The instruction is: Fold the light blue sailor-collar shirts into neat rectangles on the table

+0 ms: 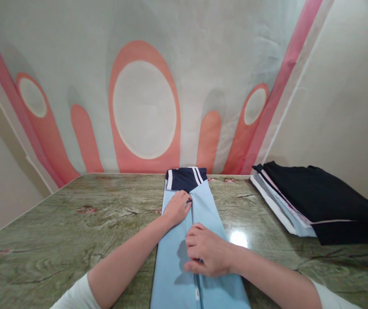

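Note:
A long, narrow folded light blue garment (174, 262) lies lengthwise on the table in front of me, two folded edges meeting along its middle in a dark slit. Its far end shows a navy part (185, 179) with white stripes. My left hand (178, 207) rests on the upper part of the cloth, fingers bent and closed at the edge beside the slit. Lower down, my right hand (207, 252) hovers over the slit and casts a shadow on the cloth. Its fingers are loosely curled, thumb apart, with no cloth visible between them.
A stack of folded clothes, a black garment (319, 193) on top and white and grey ones (287, 210) below, lies at the right. The wood-patterned table (107, 214) meets a wall (190, 51) with pink and orange shapes at its far edge.

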A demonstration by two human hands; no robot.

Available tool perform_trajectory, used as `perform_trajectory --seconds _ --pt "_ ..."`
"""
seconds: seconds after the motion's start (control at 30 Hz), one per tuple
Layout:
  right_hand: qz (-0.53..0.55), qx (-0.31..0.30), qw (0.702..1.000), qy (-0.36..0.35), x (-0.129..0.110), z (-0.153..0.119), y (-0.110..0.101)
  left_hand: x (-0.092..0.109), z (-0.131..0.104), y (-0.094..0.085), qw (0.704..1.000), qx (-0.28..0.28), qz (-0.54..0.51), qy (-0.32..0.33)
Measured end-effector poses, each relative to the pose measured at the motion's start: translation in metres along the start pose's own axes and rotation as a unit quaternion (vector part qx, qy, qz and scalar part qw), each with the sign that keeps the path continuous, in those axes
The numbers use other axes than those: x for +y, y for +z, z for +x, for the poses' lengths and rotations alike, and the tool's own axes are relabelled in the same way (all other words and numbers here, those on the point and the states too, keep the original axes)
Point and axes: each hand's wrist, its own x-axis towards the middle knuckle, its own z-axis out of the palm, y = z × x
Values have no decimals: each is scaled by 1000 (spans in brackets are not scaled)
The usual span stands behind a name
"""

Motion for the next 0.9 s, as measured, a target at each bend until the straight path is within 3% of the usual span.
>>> perform_trajectory --seconds 0.37,0.53,0.63,0.7,0.77,0.9 --pt "-29 6 1000 -4 9 -22 -2 2 -17 -8 996 -55 49 44" --pt "28 -30 999 -26 -5 -21 -7 2 -33 -12 995 -70 64 21" --pt "74 -15 997 -30 -15 -17 -9 3 -45 -13 995 -65 77 0" --pt "98 24 995 9 -14 -14 -11 3 -49 -16 995 -61 80 -4" --pt "116 71 986 96 -5 -9 -13 0 -44 -21 995 -68 69 0" --pt "112 121 943 288 31 6 -12 -13 -2 -38 995 -92 37 -33"
